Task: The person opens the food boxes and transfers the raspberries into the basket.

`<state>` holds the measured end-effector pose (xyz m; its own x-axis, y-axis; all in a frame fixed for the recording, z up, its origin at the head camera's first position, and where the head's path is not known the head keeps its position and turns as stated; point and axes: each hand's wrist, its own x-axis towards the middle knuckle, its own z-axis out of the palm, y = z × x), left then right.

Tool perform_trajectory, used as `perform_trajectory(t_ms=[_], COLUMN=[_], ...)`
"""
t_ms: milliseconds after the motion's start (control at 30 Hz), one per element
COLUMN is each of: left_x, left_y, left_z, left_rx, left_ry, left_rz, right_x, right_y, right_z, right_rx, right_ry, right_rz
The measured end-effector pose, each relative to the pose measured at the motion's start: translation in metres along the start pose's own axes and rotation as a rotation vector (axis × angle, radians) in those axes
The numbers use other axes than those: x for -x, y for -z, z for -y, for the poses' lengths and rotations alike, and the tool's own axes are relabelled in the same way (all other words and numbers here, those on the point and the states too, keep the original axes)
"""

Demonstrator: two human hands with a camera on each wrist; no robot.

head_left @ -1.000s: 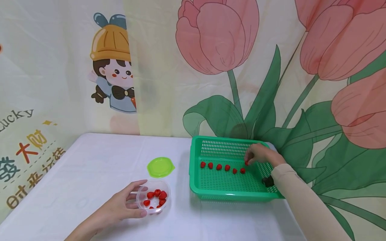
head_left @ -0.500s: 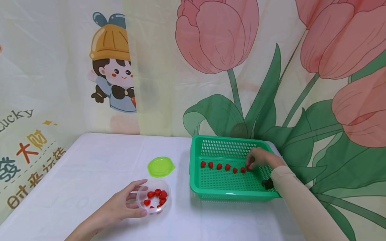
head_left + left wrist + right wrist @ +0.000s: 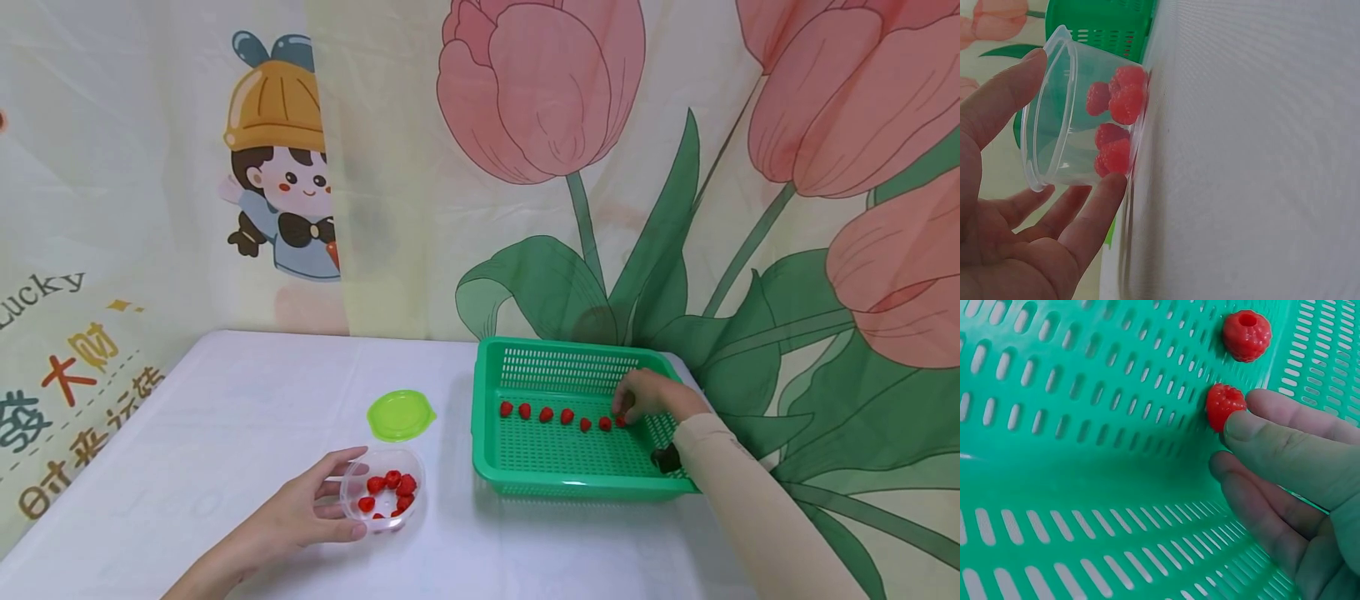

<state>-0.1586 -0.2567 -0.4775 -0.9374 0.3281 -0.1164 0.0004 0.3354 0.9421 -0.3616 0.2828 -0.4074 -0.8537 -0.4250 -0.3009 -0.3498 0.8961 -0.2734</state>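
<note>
My left hand (image 3: 318,504) holds a clear plastic cup (image 3: 349,492) by its side, thumb near the rim and fingers around the wall. Several red raspberries (image 3: 1127,103) lie on the bottom of that cup, which stands upright on the table. Inside the green basket (image 3: 585,482), my right hand (image 3: 647,395) pinches a raspberry (image 3: 1222,406) between thumb and forefinger, low at the basket's floor. This berry is at the right end of a row of raspberries (image 3: 546,414). In the right wrist view, a neighbouring raspberry (image 3: 1247,336) sits a short gap away from it.
A lime-green lid (image 3: 401,416) lies flat on the white table (image 3: 247,417), behind the cup and left of the basket. The basket's slotted walls (image 3: 555,368) rise around the right hand. A printed curtain (image 3: 390,167) hangs behind the table.
My right hand has moved slightly down with the raspberry, bringing it to the end of the row. The left hand and the cup have stayed in place.
</note>
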Motion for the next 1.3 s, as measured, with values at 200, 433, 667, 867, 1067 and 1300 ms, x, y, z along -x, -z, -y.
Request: perform_trajectory(t_ms=[200,433,667,867,1067,1300], left_x=[0.0,0.001,0.002,0.002,0.001,0.001], left_y=[0.0,0.001,0.001,0.001,0.0,0.0], left_z=[0.0,0.0,0.0,0.001,0.001,0.001], left_rx=[-0.005,-0.003,0.006,0.017,0.009,0.006], left_ry=[-0.004,-0.011,-0.017,-0.012,-0.016,-0.019], left_rz=[-0.007,-0.003,-0.002,0.001,0.001,0.005], right_x=[0.004,0.006,0.015,0.018,0.022,0.024], right_y=[0.008,0.024,0.038,0.044,0.044,0.037], right_z=[0.005,0.021,0.061,0.104,0.144,0.179], right_rx=[0.019,0.055,0.051,0.068,0.023,-0.003], right_ry=[0.024,0.137,0.276,0.411,0.476,0.508], right_rz=[0.002,-0.036,-0.126,-0.186,-0.193,-0.196])
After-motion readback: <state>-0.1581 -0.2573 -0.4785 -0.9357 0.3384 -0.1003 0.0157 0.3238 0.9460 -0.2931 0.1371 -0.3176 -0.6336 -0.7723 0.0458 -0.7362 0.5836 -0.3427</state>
